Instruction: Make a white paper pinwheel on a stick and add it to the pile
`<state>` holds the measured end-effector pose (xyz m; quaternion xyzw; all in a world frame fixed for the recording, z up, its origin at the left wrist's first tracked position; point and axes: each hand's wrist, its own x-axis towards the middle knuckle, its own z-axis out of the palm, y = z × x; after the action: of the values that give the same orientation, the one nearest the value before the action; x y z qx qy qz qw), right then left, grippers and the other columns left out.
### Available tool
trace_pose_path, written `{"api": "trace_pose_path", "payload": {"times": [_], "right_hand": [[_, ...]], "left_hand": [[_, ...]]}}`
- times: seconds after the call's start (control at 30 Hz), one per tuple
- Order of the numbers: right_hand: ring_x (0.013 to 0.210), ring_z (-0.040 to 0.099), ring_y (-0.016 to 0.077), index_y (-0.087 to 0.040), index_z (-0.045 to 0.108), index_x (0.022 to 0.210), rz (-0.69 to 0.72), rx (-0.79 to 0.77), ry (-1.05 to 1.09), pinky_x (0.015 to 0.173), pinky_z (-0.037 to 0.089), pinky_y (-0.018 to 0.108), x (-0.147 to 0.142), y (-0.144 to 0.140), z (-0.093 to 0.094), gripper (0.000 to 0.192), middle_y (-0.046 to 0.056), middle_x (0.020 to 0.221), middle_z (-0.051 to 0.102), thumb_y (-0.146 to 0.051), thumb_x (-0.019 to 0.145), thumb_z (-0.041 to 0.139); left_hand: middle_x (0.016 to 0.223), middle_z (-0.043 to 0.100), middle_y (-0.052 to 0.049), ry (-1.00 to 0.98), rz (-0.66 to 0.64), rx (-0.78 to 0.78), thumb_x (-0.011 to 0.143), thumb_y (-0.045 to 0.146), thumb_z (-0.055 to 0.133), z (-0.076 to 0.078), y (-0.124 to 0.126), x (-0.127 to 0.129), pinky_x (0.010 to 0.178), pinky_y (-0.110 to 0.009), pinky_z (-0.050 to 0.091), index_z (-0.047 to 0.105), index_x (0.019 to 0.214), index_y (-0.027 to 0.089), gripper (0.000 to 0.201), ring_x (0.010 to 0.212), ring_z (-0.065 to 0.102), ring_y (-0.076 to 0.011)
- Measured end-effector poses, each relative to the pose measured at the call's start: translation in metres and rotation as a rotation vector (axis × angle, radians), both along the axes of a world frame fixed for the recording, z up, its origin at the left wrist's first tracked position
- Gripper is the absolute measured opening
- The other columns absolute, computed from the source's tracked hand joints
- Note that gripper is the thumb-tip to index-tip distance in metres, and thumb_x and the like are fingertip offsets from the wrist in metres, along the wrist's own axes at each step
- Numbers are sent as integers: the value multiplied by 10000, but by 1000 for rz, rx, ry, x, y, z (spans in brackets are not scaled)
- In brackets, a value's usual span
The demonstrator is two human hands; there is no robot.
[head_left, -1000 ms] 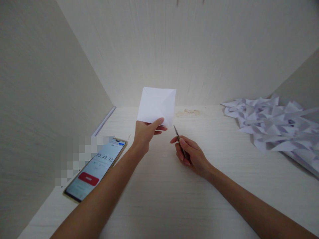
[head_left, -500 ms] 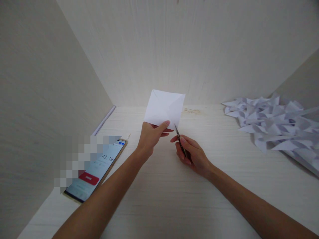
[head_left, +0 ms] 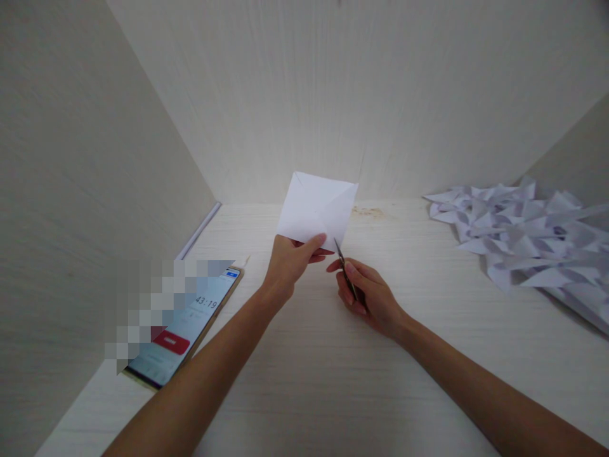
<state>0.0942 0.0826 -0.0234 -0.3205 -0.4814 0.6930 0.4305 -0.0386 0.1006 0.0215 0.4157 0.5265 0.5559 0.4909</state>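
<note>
Pale wood-grain walls [head_left: 333,95] enclose a white counter [head_left: 323,381] on three sides; soft light pools along its far edge, where a faint brownish stain [head_left: 368,212] shows.

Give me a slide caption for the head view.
Left hand holds a folded white paper upright while right hand brings small scissors to its lower edge.

The folded paper square [head_left: 316,208] is plain white, with pale grey shading along its creases. The scissors [head_left: 343,270] show dark, dull metal blades. The bench [head_left: 333,374] is off-white with a fine, faint woodgrain, and bears a small yellowish-brown stain [head_left: 368,212] near the back. The heap of paper pieces [head_left: 528,235] is white with bluish-grey shadows. The phone [head_left: 183,330] has a gold-toned rim, a light screen with dark digits and a red button.
</note>
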Motion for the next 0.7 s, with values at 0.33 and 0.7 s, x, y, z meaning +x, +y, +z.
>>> {"api": "trace_pose_path", "payload": {"times": [0.33,0.7], "right_hand": [[283,223,27,-166,517,779,-14,-31,-4,276,115,170,-1,-1,3,277,-106,382,371,-441,752,528],[280,208,25,-168,510,750,-6,-38,-23,277,104,169,0,0,3,271,-107,370,366,-438,747,529]], "left_hand": [[666,696,-54,30,-9,-1,619,215,677,2,0,-1,536,-230,524,656,743,102,169,565,653,-149],[611,681,-47,39,2,-10,608,207,678,3,1,-1,537,-231,522,652,679,99,132,545,646,-148]]}}
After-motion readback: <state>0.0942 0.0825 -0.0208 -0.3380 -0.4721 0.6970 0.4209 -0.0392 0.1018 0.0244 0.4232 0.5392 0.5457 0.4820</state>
